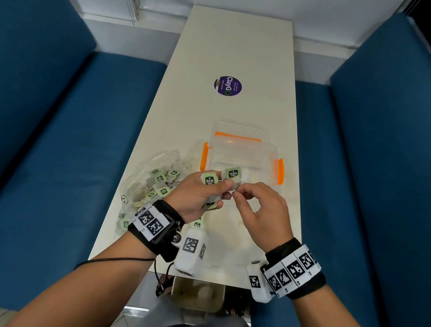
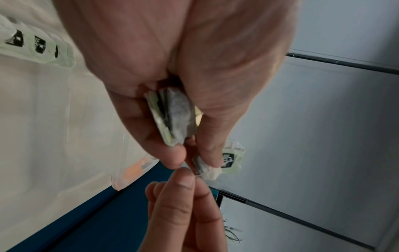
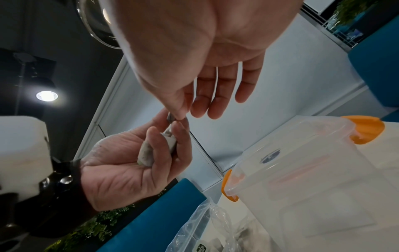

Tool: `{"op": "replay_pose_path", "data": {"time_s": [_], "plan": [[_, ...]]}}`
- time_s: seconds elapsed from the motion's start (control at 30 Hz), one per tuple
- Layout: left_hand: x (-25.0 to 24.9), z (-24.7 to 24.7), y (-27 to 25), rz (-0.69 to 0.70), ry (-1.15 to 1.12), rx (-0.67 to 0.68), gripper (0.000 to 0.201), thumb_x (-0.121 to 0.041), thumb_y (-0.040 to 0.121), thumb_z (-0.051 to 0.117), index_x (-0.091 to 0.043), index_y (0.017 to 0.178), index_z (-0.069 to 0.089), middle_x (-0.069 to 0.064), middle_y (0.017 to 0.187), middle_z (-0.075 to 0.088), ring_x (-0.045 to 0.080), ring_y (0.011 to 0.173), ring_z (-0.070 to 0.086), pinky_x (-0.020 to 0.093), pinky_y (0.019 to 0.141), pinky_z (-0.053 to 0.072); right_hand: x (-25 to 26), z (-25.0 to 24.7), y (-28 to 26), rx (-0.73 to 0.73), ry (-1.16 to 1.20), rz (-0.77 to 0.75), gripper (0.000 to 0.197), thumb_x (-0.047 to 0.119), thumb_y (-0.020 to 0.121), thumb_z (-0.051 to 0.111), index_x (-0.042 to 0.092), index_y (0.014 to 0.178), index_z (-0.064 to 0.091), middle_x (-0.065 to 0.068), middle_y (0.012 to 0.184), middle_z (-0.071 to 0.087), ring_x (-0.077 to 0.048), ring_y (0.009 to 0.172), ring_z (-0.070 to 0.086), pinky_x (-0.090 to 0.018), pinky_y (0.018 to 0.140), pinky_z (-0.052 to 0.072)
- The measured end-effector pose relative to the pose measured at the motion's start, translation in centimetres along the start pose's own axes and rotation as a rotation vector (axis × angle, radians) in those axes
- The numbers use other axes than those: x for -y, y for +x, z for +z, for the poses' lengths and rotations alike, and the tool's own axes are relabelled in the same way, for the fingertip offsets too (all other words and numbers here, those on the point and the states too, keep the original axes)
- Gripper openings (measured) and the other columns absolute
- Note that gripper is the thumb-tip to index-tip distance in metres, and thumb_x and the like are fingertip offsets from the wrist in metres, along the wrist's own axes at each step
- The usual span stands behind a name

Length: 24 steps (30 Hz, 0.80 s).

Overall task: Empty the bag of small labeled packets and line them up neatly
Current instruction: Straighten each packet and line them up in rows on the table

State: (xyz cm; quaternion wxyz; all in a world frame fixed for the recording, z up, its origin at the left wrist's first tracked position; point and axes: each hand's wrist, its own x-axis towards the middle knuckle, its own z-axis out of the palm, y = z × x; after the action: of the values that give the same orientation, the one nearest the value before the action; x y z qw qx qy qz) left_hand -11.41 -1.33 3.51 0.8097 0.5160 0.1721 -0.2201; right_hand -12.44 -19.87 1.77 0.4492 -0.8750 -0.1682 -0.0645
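A clear plastic bag (image 1: 154, 178) lies at the table's left with several green-labelled packets (image 1: 160, 177) in and around it. My left hand (image 1: 219, 190) is raised above the table and grips a small stack of these packets (image 1: 209, 180); the left wrist view shows them edge-on (image 2: 175, 116) between thumb and fingers. One more packet with a green label (image 1: 233, 173) sticks out past the left fingertips. My right hand (image 1: 236, 193) pinches that packet's edge (image 3: 169, 117) between thumb and index finger, its other fingers loosely spread.
A clear lidded box (image 1: 238, 141) with orange latches stands just beyond my hands. A few packets (image 1: 197, 224) lie on the table under my left wrist. A purple round sticker (image 1: 227, 84) sits farther up the narrow white table (image 1: 234, 45). Blue seats flank both sides.
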Motion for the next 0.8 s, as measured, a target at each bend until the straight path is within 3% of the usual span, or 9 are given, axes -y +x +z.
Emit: {"op": "replay_pose_path", "data": {"time_s": [0.1,0.27,0.33,0.47,0.53,0.6,0.67,0.73,0.8], "plan": [[0.2,-0.1,0.1,0.008,-0.009,-0.006,0.022,-0.014,0.091,0.072,-0.024,0.071,0.073,0.016,0.1,0.071,0.02,0.079,0.066,0.022,0.055,0.05,0.0,0.3,-0.1,0.005,-0.002,-0.015,0.004,0.027,0.095,0.069,0.025,0.094,0.072,0.015,0.086,0.066,-0.007,0.083,0.062,-0.043,0.079,0.053],[0.3,0.0,0.1,-0.003,-0.06,-0.017,0.02,-0.014,0.091,0.071,-0.022,0.073,0.065,0.005,0.084,0.073,0.014,0.072,0.066,0.021,0.057,0.049,0.3,0.6,-0.2,0.04,0.008,-0.022,0.011,0.033,0.097,0.066,0.028,0.097,0.076,0.015,0.085,0.067,-0.007,0.084,0.062,-0.042,0.078,0.052],[0.3,-0.1,0.2,-0.002,-0.064,-0.021,0.02,-0.014,0.087,0.073,-0.022,0.072,0.064,0.006,0.087,0.074,0.016,0.074,0.066,0.021,0.057,0.05,0.5,0.6,-0.3,0.06,0.062,-0.024,0.011,0.03,0.097,0.067,0.027,0.097,0.077,0.015,0.087,0.07,-0.009,0.086,0.064,-0.041,0.078,0.053],[0.2,-0.6,0.2,0.008,0.002,-0.036,0.015,-0.009,0.087,0.076,-0.016,0.085,0.063,0.009,0.088,0.073,0.02,0.076,0.066,0.024,0.055,0.051,0.7,-0.4,0.2,0.02,0.164,0.093,0.008,0.022,0.096,0.071,0.021,0.089,0.076,0.011,0.085,0.071,-0.011,0.084,0.067,-0.029,0.078,0.053],[0.1,-0.6,0.1,0.027,0.06,-0.029,0.018,-0.005,0.086,0.077,-0.011,0.097,0.064,0.009,0.084,0.07,0.02,0.073,0.065,0.025,0.055,0.051,0.8,-1.0,0.8,0.008,0.243,0.195,0.003,0.021,0.094,0.072,0.022,0.097,0.075,0.01,0.09,0.072,-0.005,0.086,0.066,-0.017,0.08,0.051],[0.0,-0.6,0.0,0.045,0.142,-0.024,0.023,0.0,0.084,0.078,-0.01,0.099,0.065,0.008,0.08,0.067,0.02,0.07,0.063,0.026,0.056,0.051,0.8,-1.3,1.6,0.076,0.281,0.25,0.014,0.023,0.094,0.072,0.024,0.108,0.072,0.009,0.093,0.072,-0.002,0.085,0.066,-0.015,0.08,0.05],[-0.2,-0.4,-0.1,0.052,0.224,-0.004,0.025,0.002,0.083,0.08,-0.011,0.099,0.066,0.008,0.079,0.067,0.02,0.068,0.062,0.028,0.057,0.052,0.7,-1.4,2.4,0.152,0.311,0.284,0.011,0.021,0.096,0.071,0.02,0.105,0.075,0.005,0.091,0.074,-0.005,0.082,0.066,-0.023,0.078,0.054],[-0.3,-0.3,-0.3,0.06,0.286,0.011,0.03,-0.001,0.082,0.082,-0.012,0.104,0.065,0.01,0.082,0.069,0.02,0.069,0.063,0.029,0.06,0.054,0.7,-1.4,3.0,0.167,0.33,0.294,0.009,0.019,0.096,0.07,0.015,0.093,0.077,-0.005,0.084,0.074,-0.021,0.077,0.066,-0.041,0.077,0.056],[-0.3,-0.2,-0.4,0.055,0.304,0.011,0.034,-0.003,0.083,0.082,-0.014,0.107,0.061,0.01,0.084,0.071,0.02,0.071,0.064,0.03,0.063,0.055,0.6,-1.2,3.3,0.139,0.339,0.311,0.012,0.021,0.096,0.071,0.014,0.086,0.076,-0.013,0.082,0.071,-0.033,0.078,0.064,-0.048,0.077,0.055]]}}
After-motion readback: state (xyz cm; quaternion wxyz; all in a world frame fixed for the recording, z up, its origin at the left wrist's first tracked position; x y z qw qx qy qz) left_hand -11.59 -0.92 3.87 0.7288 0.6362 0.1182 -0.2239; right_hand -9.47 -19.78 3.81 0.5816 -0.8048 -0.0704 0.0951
